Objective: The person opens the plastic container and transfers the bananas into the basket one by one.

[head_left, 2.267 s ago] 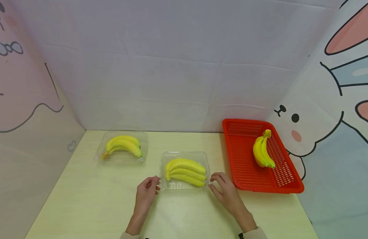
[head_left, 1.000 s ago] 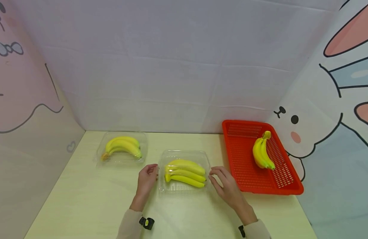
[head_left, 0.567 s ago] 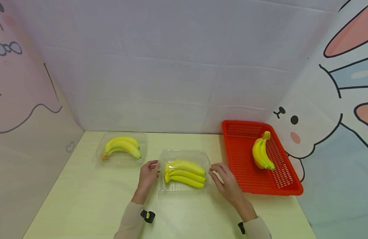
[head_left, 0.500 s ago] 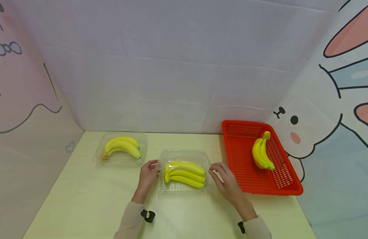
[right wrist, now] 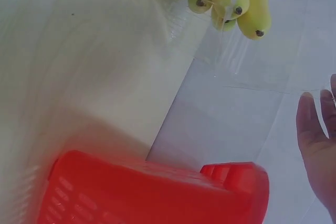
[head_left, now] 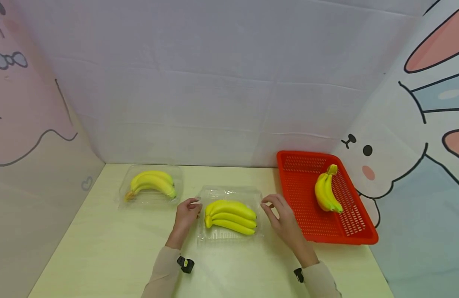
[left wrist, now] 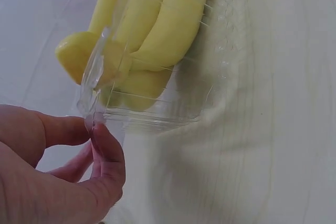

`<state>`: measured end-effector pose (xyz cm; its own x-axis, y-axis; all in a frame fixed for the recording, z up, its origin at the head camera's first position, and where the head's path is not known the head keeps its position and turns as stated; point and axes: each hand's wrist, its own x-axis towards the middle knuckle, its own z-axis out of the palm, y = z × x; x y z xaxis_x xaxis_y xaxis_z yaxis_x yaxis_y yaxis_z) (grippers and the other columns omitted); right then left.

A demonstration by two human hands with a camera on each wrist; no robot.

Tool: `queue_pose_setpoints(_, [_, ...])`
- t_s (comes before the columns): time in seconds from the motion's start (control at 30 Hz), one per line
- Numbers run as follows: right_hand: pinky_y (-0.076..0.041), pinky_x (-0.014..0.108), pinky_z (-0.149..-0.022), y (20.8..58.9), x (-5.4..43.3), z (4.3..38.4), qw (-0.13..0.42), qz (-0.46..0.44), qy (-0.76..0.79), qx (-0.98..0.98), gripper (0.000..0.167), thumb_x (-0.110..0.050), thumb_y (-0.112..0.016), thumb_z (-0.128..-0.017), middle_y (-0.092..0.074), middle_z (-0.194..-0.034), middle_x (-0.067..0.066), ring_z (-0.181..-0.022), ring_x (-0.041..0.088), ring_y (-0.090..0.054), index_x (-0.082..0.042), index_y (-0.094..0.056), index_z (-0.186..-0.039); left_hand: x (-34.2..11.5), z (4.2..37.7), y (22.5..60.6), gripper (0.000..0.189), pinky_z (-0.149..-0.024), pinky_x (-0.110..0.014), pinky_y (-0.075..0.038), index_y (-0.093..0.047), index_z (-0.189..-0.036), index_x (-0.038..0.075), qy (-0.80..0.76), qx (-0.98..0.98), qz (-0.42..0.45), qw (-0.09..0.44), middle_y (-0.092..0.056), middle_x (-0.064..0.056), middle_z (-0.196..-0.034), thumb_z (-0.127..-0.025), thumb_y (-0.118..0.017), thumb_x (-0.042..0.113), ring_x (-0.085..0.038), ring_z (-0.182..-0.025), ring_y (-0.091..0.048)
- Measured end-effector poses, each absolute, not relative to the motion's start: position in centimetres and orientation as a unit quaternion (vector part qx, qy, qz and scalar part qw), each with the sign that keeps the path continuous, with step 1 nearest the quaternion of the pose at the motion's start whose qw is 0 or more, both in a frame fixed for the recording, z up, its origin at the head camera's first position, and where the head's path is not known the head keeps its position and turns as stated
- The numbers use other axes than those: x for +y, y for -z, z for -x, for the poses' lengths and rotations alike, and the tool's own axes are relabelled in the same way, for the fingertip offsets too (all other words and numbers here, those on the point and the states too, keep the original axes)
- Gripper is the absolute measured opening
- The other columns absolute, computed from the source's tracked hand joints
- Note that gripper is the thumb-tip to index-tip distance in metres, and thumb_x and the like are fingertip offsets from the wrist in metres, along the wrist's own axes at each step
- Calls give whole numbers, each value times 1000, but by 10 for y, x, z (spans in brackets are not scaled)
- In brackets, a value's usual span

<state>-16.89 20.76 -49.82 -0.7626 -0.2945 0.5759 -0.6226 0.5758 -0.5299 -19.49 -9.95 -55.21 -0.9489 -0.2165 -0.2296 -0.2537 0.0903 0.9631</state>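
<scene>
A bunch of yellow bananas [head_left: 231, 217] lies in a clear plastic clamshell box [head_left: 229, 239] at the middle of the table. At its left side, my left hand [head_left: 186, 216] pinches the thin plastic edge between thumb and forefinger, seen close in the left wrist view. My right hand [head_left: 283, 217] is at the box's right back corner, fingers bent toward the thumb. In the right wrist view, the fingertips [right wrist: 307, 103] meet the faint edge of the raised clear lid [right wrist: 252, 77]. How far the lid stands up is hard to see through the plastic.
Right of the box stands a red plastic basket [head_left: 296, 198] with another banana bunch [head_left: 327, 190] in it. A second clear box [head_left: 177, 174] holding bananas [head_left: 153, 183] sits at the back left. Cloth-covered walls [head_left: 214, 103] enclose the table.
Both hands have moved from the box's front sides toward its back corners. The glare over the bananas has gone, and the clear lid has shifted backward. Basket and second box stay put.
</scene>
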Motion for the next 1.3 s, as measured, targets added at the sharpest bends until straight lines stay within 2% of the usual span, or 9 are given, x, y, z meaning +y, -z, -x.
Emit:
queue_pose_setpoints(0.13, [-58, 28, -84, 498, 206, 174, 241, -253, -392, -851, 21, 5, -73, -91, -64, -105, 4, -95, 22, -64, -6, -66, -108, -97, 197, 552, 28, -60, -20, -51, -66, -121, -11, -654, 742, 150, 11, -71, -21, -94, -95, -65, -2, -15, -70, -61])
queue_pose_setpoints(0.27, [-52, 20, -94, 499, 204, 178, 257, -239, -411, -841, 19, 5, -73, -92, -65, -104, 5, -97, 21, -65, -5, -67, -107, -96, 198, 552, 26, -60, -20, -51, -67, -120, -11, -653, 742, 149, 11, -71, -19, -93, -95, -66, -1, -14, -68, -61])
queue_pose_setpoints(0.37, [-54, 27, -96, 498, 202, 182, 266, -225, -428, -834, 19, 6, -72, -91, -65, -102, 6, -97, 21, -65, -4, -67, -106, -96, 198, 552, 26, -61, -20, -51, -68, -120, -10, -649, 746, 149, 13, -71, -18, -94, -96, -66, 0, -15, -69, -62])
queue_pose_setpoints(0.5, [-57, 45, -88, 494, 196, 186, 276, -214, -452, -821, 19, 11, -72, -89, -64, -99, 11, -93, 25, -64, 1, -66, -105, -97, 198, 552, 25, -62, -22, -52, -68, -119, -9, -643, 751, 149, 13, -71, -17, -93, -96, -66, 1, -16, -70, -62])
queue_pose_setpoints(0.6, [-56, 52, -84, 483, 189, 183, 279, -211, -466, -813, 18, 16, -70, -88, -62, -96, 18, -91, 32, -63, 7, -64, -102, -97, 199, 552, 25, -62, -22, -53, -69, -119, -9, -639, 755, 147, 12, -70, -17, -93, -96, -66, 1, -16, -70, -62])
queue_pose_setpoints(0.8, [-56, 53, -85, 461, 178, 179, 263, -184, -484, -814, 14, 15, -67, -90, -61, -98, 23, -94, 35, -63, 12, -62, -103, -97, 200, 551, 25, -63, -22, -53, -69, -120, -7, -634, 759, 150, 9, -70, -17, -95, -97, -67, 2, -16, -71, -63])
queue_pose_setpoints(1.0, [-55, 56, -89, 457, 173, 185, 250, -153, -515, -805, 19, 11, -67, -93, -63, -102, 26, -97, 36, -63, 15, -60, -110, -98, 197, 552, 25, -64, -23, -54, -69, -119, -7, -631, 761, 151, 9, -70, -17, -96, -96, -67, 2, -17, -72, -63])
queue_pose_setpoints(1.3, [-54, 53, -94, 452, 167, 191, 235, -107, -531, -807, 18, 4, -67, -96, -63, -102, 26, -101, 36, -64, 15, -60, -109, -99, 195, 552, 25, -64, -23, -54, -69, -120, -6, -629, 762, 155, 5, -70, -17, -97, -96, -67, 3, -18, -73, -64])
